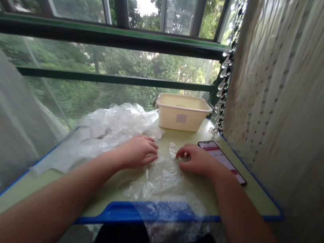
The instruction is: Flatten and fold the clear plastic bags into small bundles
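A thin, clear plastic bag (161, 178) lies crumpled on the table between my hands and hangs over the front edge towards my lap. My left hand (139, 152) is at the bag's upper left, palm down, with bent fingers and thumb closed on its edge. Across from it, my right hand (194, 158) has its fingers and thumb curled round into a ring at the bag's upper right side, closed on the film. The exact grip points are blurred. Beyond my left hand spreads a heap of white, translucent plastic bags (119, 123).
A cream plastic basin (181, 114) with dark handles stands at the table's far edge. Right of my right hand lies a lit phone (222, 162). The pale green table (259, 199) has a blue rim. Curtains (298, 96) and a bead string (224, 74) hang beside it; a railing (101, 37) runs behind.
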Available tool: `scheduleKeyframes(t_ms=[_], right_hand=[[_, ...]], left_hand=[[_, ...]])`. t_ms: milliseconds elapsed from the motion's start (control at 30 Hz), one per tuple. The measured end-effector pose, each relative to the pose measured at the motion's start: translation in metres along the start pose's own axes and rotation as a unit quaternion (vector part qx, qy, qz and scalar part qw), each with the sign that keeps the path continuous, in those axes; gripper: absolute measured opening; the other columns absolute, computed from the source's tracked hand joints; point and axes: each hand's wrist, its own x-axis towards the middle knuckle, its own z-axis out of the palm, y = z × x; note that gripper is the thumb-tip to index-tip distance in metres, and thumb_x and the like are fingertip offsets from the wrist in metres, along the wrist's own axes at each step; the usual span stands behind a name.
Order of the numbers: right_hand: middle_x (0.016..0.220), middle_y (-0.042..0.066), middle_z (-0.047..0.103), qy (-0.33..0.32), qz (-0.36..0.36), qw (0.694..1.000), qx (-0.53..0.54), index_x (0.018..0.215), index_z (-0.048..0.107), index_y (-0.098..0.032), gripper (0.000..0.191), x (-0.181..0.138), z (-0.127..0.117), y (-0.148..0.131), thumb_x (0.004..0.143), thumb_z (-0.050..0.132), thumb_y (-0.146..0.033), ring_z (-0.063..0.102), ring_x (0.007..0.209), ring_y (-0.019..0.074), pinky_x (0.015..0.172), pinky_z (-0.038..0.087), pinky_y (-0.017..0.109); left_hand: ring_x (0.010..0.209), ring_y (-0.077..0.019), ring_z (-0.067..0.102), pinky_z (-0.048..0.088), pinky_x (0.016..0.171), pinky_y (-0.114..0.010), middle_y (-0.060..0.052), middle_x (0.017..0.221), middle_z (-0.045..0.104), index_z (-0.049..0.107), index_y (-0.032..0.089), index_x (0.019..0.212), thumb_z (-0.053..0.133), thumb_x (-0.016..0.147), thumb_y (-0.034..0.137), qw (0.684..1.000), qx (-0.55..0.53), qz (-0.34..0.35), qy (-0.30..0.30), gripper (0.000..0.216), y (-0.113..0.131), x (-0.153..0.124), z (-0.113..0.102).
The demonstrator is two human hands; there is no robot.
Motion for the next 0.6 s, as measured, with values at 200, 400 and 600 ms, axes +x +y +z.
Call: scheduleKeyframes(t_ms=[200, 400, 600], right_hand=[[0.092, 0.005, 0.059, 0.102, -0.072, 0.992, 0.006, 0.092, 0.067, -0.02, 0.021, 0.003, 0.007, -0.008, 0.075, 0.055, -0.023, 0.054, 0.089, 0.0174, 0.085, 0.04, 0.03], [0.094, 0.006, 0.062, 0.072, -0.114, 0.991, -0.019, 0.092, 0.07, -0.023, 0.021, 0.005, 0.018, -0.009, 0.079, 0.055, -0.028, 0.053, 0.091, 0.0183, 0.089, 0.038, 0.033], [0.091, 0.006, 0.063, 0.108, -0.088, 0.99, -0.024, 0.087, 0.07, -0.02, 0.019, 0.006, 0.018, -0.008, 0.079, 0.054, -0.024, 0.054, 0.092, 0.0187, 0.089, 0.039, 0.032]], left_hand=[[0.119, -0.0237, 0.043, 0.035, 0.099, -0.04, -0.005, 0.121, 0.057, 0.063, 0.02, 0.103, 0.042, 0.083, 0.017, 0.998, 0.036, -0.013, 0.041, 0.029, 0.0, 0.002, 0.009], [0.095, -0.021, 0.056, 0.043, 0.087, -0.036, -0.005, 0.096, 0.065, 0.068, 0.02, 0.089, 0.048, 0.078, 0.017, 0.995, 0.042, -0.049, 0.073, 0.023, 0.003, 0.003, 0.004], [0.113, -0.0226, 0.049, 0.035, 0.098, -0.039, -0.002, 0.11, 0.063, 0.061, 0.024, 0.105, 0.043, 0.081, 0.018, 1.0, 0.002, -0.027, 0.005, 0.031, 0.004, 0.005, 0.01]])
